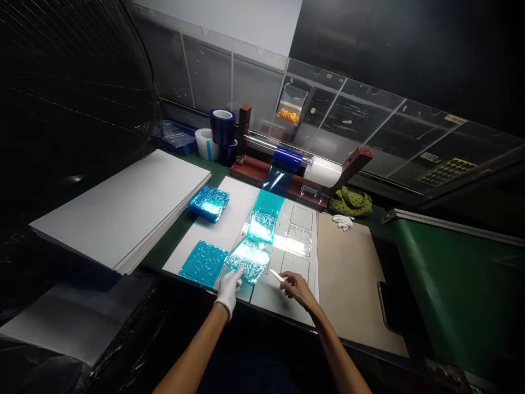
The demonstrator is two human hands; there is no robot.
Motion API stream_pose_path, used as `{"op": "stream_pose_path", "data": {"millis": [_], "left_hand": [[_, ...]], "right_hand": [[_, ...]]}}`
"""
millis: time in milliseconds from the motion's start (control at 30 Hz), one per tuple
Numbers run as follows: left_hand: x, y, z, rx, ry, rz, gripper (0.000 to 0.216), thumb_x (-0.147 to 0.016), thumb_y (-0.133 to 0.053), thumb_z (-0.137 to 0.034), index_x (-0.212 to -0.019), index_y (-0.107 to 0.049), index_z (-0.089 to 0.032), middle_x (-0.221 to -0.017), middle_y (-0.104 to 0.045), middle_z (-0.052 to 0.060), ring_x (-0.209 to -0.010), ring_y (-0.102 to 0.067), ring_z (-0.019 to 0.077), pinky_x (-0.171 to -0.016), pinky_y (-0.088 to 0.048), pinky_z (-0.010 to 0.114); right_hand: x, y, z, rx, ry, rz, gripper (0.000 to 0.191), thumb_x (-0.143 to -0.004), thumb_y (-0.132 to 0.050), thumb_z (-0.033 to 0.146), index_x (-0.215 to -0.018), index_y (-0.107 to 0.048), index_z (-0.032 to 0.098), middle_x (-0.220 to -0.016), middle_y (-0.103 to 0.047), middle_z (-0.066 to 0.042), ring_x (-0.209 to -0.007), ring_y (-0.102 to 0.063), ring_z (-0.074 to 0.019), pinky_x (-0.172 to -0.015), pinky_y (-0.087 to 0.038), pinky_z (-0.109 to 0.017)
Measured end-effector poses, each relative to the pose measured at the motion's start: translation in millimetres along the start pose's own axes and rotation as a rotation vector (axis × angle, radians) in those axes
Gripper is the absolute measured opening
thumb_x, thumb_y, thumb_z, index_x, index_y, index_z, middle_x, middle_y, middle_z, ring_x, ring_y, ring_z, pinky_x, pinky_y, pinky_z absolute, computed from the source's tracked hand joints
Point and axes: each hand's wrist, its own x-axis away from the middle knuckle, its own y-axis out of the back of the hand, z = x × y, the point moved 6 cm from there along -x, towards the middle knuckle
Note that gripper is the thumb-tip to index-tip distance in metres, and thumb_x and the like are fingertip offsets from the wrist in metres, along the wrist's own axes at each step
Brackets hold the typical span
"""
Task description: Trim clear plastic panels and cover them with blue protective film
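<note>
- Head view: the left hand [229, 287], in a white fabric glove, has its fingers drawn together on the lower edge of a shiny, see-through teal piece of film [251, 253]
- That piece of film lies over the lower middle of the work area, tilted a little, just below a second glossy teal film square [262, 227]
- The right hand [293, 287], bare, holds a slim white pointed tool [276, 275] between thumb and fingers, its tip near the film's right edge but apart from it
- Under and beside the tool is a white sheet printed with black rounded squares [301, 217]
- A translucent blue-teal film strip [270, 202] runs down from a dark blue film roll [287, 158] on a metal rod, with a thick white roll [326, 171] beside it, both carried by a dark red stand [254, 172]
- Left of the film are a flat teal film square [204, 261], near the gloved hand, and a crinkled bright blue stack of film [209, 203] farther back
- A tall stack of white sheets [123, 202] lies at far left; a plain brown board [348, 268] lies at right, with a dark flat phone-like object [389, 307] at its edge
</note>
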Motion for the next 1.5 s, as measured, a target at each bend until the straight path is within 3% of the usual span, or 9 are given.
{"op": "stream_pose_path", "data": {"millis": [200, 467, 633, 733, 833, 967, 1200, 1367, 1500], "left_hand": [[11, 44, -11, -0.076, -0.071, 0.012, 0.022, -0.081, -0.064, -0.031, -0.073, -0.054, -0.013, -0.051, -0.037, -0.011, -0.038, -0.027, 0.0013, -0.036, -0.022, 0.015], [-14, 29, -6, -0.136, -0.071, 0.023, 0.023, -0.088, -0.054, -0.034, -0.082, -0.056, -0.012, -0.065, -0.051, -0.005, -0.048, -0.043, 0.0039, -0.043, -0.038, 0.017], [-9, 30, -10, -0.066, -0.042, 0.046, 0.019, -0.088, -0.054, -0.031, -0.088, -0.056, -0.012, -0.067, -0.050, -0.005, -0.046, -0.040, 0.0027, -0.039, -0.034, 0.014], [1, 32, -15, -0.003, -0.012, 0.067, 0.014, -0.086, -0.057, -0.025, -0.091, -0.056, -0.012, -0.065, -0.048, -0.006, -0.043, -0.033, 0.0009, -0.034, -0.024, 0.012], [9, 31, -18, 0.047, 0.010, 0.077, 0.014, -0.079, -0.065, -0.019, -0.090, -0.058, -0.011, -0.063, -0.044, -0.007, -0.041, -0.029, -0.0008, -0.032, -0.016, 0.012], [13, 31, -20, 0.081, 0.025, 0.062, 0.026, -0.068, -0.075, -0.016, -0.091, -0.063, -0.010, -0.060, -0.037, -0.008, -0.040, -0.027, -0.0018, -0.032, -0.013, 0.011], [13, 37, -20, 0.081, 0.040, 0.015, 0.027, -0.061, -0.078, -0.010, -0.084, -0.064, -0.012, -0.062, -0.038, -0.007, -0.040, -0.028, -0.0024, -0.032, -0.015, 0.011], [12, 39, -20, 0.077, 0.046, 0.001, 0.027, -0.061, -0.079, -0.013, -0.083, -0.063, -0.013, -0.059, -0.035, -0.008, -0.039, -0.027, -0.0015, -0.031, -0.016, 0.012], [10, 39, -17, 0.067, 0.046, 0.002, 0.027, -0.061, -0.079, -0.015, -0.081, -0.062, -0.013, -0.060, -0.036, -0.008, -0.040, -0.029, -0.0010, -0.032, -0.016, 0.012]], "right_hand": [[17, 0, -6, 0.066, 0.006, -0.188, 0.037, -0.074, -0.054, 0.037, -0.102, -0.061, 0.015, -0.069, -0.063, -0.002, -0.053, -0.056, -0.0143, -0.052, -0.044, -0.027], [-38, -13, 50, -0.063, 0.055, -0.424, 0.012, -0.068, -0.064, 0.023, -0.079, -0.066, 0.023, -0.071, -0.064, 0.000, -0.062, -0.058, -0.0142, -0.057, -0.043, -0.024], [-80, -23, 41, -0.282, -0.059, -0.455, 0.020, -0.075, -0.063, 0.036, -0.067, -0.059, 0.017, -0.063, -0.061, -0.002, -0.048, -0.051, -0.0109, -0.044, -0.040, -0.022], [-86, -11, 22, -0.366, -0.120, -0.558, 0.022, -0.080, -0.060, 0.036, -0.080, -0.060, 0.014, -0.072, -0.063, -0.003, -0.052, -0.053, -0.0105, -0.046, -0.042, -0.022], [-101, 11, 17, -0.396, -0.139, -0.621, 0.026, -0.088, -0.055, 0.034, -0.104, -0.057, 0.013, -0.097, -0.063, -0.005, -0.076, -0.061, -0.0135, -0.064, -0.051, -0.028], [-144, 38, 35, -0.405, -0.149, -0.542, 0.031, -0.090, -0.054, 0.034, -0.115, -0.054, 0.016, -0.114, -0.058, -0.007, -0.095, -0.059, -0.0186, -0.080, -0.052, -0.039], [-184, 52, 50, -0.388, -0.189, -0.353, 0.031, -0.090, -0.053, 0.035, -0.114, -0.055, 0.016, -0.113, -0.058, -0.007, -0.094, -0.060, -0.0181, -0.080, -0.052, -0.038], [-177, 55, 51, -0.376, -0.168, -0.235, 0.027, -0.090, -0.052, 0.037, -0.102, -0.058, 0.014, -0.092, -0.061, -0.003, -0.072, -0.059, -0.0115, -0.064, -0.052, -0.028], [-167, 53, 55, -0.377, -0.114, -0.174, 0.022, -0.084, -0.060, 0.035, -0.084, -0.057, 0.014, -0.066, -0.054, 0.004, -0.047, -0.045, -0.0044, -0.042, -0.036, -0.017]]}}
